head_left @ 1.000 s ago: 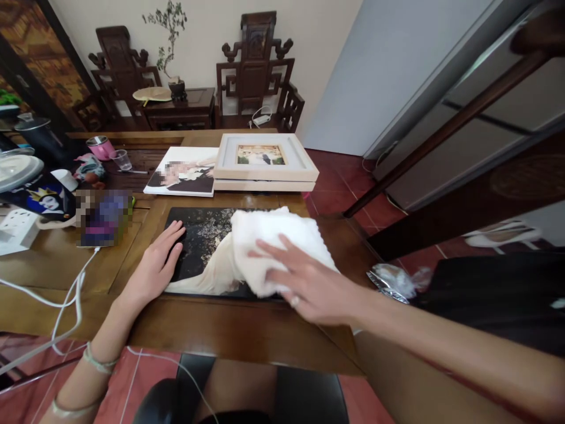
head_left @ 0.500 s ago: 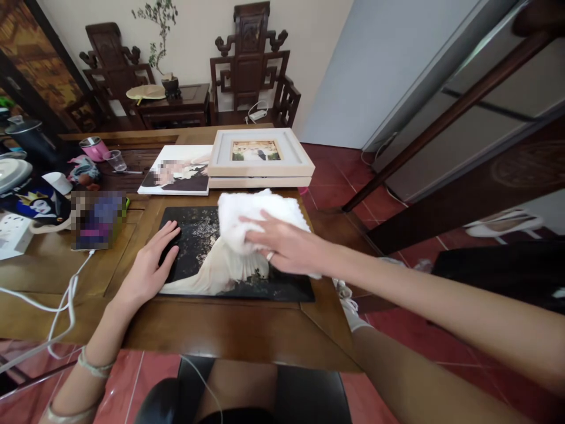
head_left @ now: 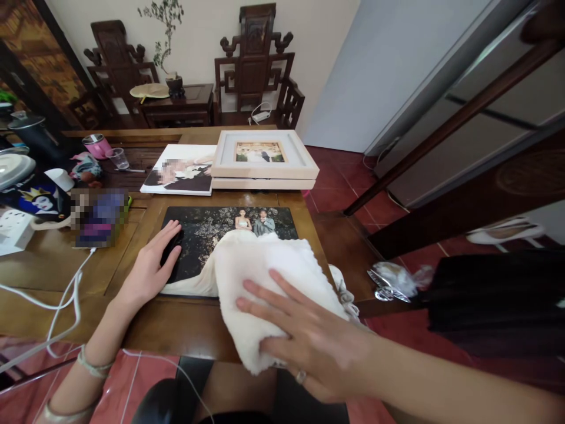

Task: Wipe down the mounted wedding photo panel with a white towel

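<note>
A dark wedding photo panel [head_left: 198,227] lies flat on the wooden table in front of me, showing two people and a long pale gown. My left hand [head_left: 152,259] rests on its left edge, fingers stretched out and holding nothing. With my right hand [head_left: 304,335] I hold a fluffy white towel [head_left: 265,265], thumb tucked into its near fold. The towel covers the panel's lower right part and hangs past the table's front edge.
Behind the panel are a white photo book [head_left: 180,176] and a stacked pale framed picture [head_left: 265,168]. A phone [head_left: 101,221] with a white cable [head_left: 73,294], a pink mug [head_left: 97,146] and a plastic cup [head_left: 118,159] stand left. Plastic wrapping [head_left: 392,280] lies right.
My right hand has drawn the towel towards me, from the panel's upper right down over its near edge. The two people in the photo now show. My left hand stays in place.
</note>
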The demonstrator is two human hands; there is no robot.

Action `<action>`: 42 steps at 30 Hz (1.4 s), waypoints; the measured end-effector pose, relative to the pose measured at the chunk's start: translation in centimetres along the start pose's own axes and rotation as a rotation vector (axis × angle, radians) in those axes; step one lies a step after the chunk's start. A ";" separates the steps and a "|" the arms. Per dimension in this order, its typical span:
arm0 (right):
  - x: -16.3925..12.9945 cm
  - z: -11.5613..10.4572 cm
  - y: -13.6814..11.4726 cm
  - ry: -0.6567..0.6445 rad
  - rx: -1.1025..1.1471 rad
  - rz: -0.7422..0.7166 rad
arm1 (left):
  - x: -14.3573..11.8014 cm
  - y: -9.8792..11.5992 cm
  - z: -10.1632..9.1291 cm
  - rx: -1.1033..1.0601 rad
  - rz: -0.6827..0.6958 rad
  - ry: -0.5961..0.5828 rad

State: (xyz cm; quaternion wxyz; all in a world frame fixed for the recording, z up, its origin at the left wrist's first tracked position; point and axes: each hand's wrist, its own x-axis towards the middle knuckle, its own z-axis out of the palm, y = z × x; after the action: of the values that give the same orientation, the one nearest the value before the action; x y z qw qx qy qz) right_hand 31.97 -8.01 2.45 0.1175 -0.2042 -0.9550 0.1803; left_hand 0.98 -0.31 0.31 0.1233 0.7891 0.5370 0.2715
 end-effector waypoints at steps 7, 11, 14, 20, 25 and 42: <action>4.7 -2.4 5.3 -0.019 -0.107 0.061 | -0.2 0.1 -0.2 -0.010 -0.004 -0.008; 7.9 -3.6 7.9 0.023 -0.221 0.289 | -0.4 0.2 -0.5 -0.027 0.002 0.006; 10.2 -3.0 6.9 0.035 -0.237 0.373 | -0.5 0.3 -0.8 -0.084 -0.007 0.041; 10.8 0.4 -0.4 -0.019 -0.173 0.053 | -0.2 -0.4 -1.6 -0.465 -0.195 0.203; 7.2 1.2 -3.7 -0.126 -0.042 -0.199 | 0.0 -1.2 -1.5 -0.447 -0.174 0.238; 9.6 -2.3 6.7 0.121 -0.251 0.371 | -1.1 -1.9 -0.5 -0.047 0.058 0.035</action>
State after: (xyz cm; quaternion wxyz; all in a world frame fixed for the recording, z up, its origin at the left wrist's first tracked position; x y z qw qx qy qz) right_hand 26.41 2.53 3.42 0.1130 -0.3996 -0.9073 0.0663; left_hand -1.11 -0.62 -0.54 0.1246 0.7963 0.5096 0.3011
